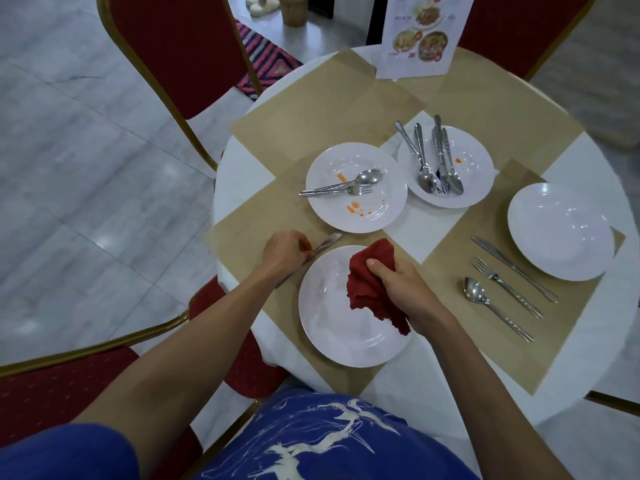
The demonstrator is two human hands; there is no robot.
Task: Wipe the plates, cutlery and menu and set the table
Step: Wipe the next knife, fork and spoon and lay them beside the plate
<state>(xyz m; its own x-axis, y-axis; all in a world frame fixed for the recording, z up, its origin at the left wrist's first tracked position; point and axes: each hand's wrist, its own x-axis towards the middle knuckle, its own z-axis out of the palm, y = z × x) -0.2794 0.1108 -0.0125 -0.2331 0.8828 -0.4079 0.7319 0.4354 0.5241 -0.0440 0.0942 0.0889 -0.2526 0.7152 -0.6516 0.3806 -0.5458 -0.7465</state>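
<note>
- Right now the left hand (pixel 285 252) is pinching a knife (pixel 328 240) between curled fingers (pixel 305 244). The blade is lying on a tan placemat (pixel 242 237) just beside the near plate's (pixel 346 344) far-left rim.
- The right hand (pixel 405 289) is gripping a red cloth (pixel 370 285), its fingers wrapping tightly round the bunched fabric. The cloth is hanging over the right half of the near plate.
- Just beyond, a smeared plate (pixel 346 220) is showing orange spots and carrying a spoon (pixel 370 176) and a fork (pixel 358 191) side by side.
- Next to it, the far plate (pixel 476 178) is holding a cutlery pile (pixel 440 168), handles pointing away from the person.
- Over on the right, a clean plate (pixel 561 233) is sitting on its own placemat, with the right-side cutlery (pixel 505 287) (knife, fork and spoon) lying in a row just beside it.
- The menu (pixel 422 36) is standing upright at the far edge of the round white bench (pixel 249 171).
- Red chairs (pixel 173 53) are standing around the bench.
</note>
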